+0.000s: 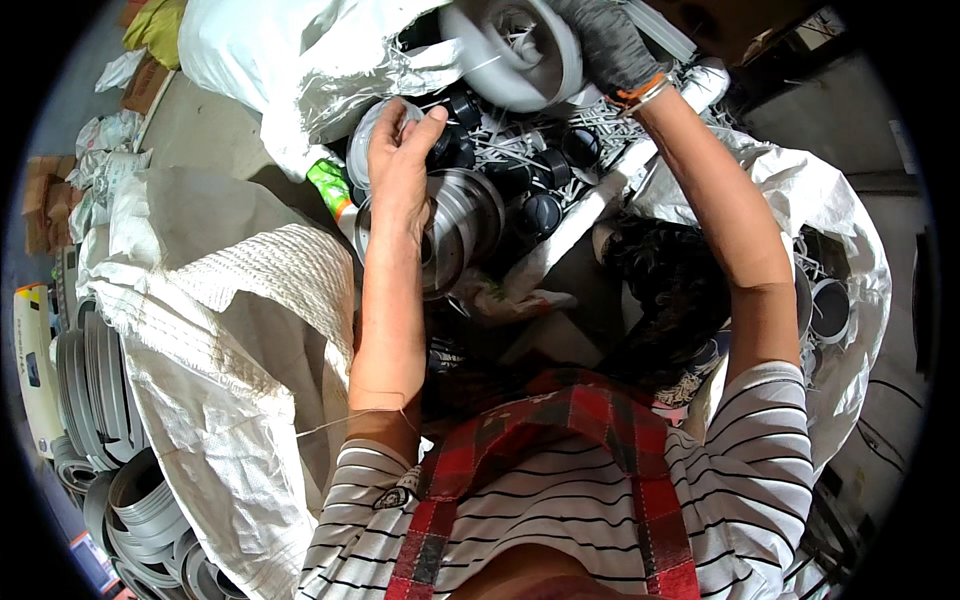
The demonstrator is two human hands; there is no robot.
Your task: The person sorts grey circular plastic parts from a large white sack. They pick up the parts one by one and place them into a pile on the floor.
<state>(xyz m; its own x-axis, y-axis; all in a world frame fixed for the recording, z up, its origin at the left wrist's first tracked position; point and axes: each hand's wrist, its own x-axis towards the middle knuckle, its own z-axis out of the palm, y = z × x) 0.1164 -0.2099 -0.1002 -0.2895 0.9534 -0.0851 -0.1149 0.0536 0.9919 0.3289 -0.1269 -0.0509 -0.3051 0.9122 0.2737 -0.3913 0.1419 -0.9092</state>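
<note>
My bare left hand (pixel 398 155) is closed over the edge of a light grey round plastic part (pixel 360 150), with its thumb raised. My right hand (pixel 612 50), in a dark grey glove, grips the side of a larger grey plastic ring (pixel 560 60) at the top of the view. Motion blurs this ring, and its far edge is cut off. Between and below the hands lie black round caps (pixel 541 213) and a heap of thin grey plastic strips (pixel 500 148). Stacked grey rings (pixel 468 225) rest just right of my left wrist.
A large white woven sack (pixel 230 370) stands open at my left, with grey plastic rings (pixel 140 500) piled beyond it. Another white sack (pixel 810 190) at my right holds grey parts. A white sack (pixel 250 60) bulges at the far left, and cardboard boxes (pixel 45 205) sit farther off.
</note>
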